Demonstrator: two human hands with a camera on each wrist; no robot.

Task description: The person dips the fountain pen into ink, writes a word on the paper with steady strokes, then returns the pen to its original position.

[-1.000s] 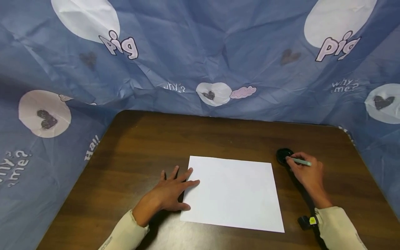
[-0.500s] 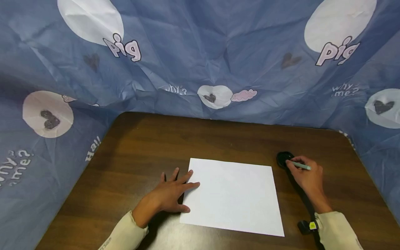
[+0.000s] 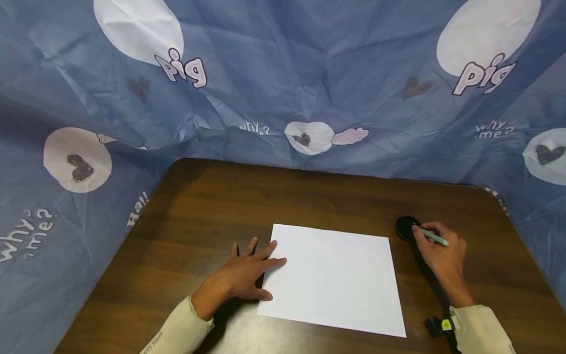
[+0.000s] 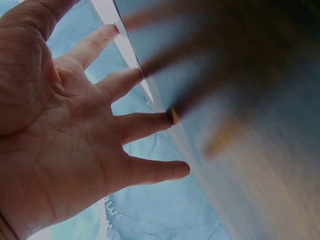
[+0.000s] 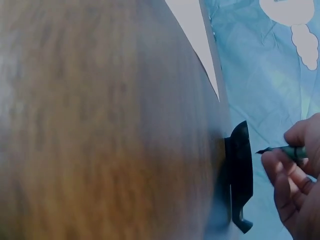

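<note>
Our left grip (image 3: pixel 247 276): spread wide, touching paper (image 3: pixel 333 280) | our right grip (image 3: pixel 446 255): pinching pen (image 3: pixel 435 237), nib just above disc (image 3: pixel 404 227)

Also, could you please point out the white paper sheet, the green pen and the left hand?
White paper sheet (image 3: pixel 333 280): head view, its blank middle.
Green pen (image 3: pixel 435 237): head view, on its barrel.
Left hand (image 3: pixel 242 276): head view, back of the hand.

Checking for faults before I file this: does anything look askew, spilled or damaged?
Nothing looks spilled or damaged. Only the blue backdrop stands out: it hangs creased rather than smooth. The white paper lies flat and looks blank.
</note>
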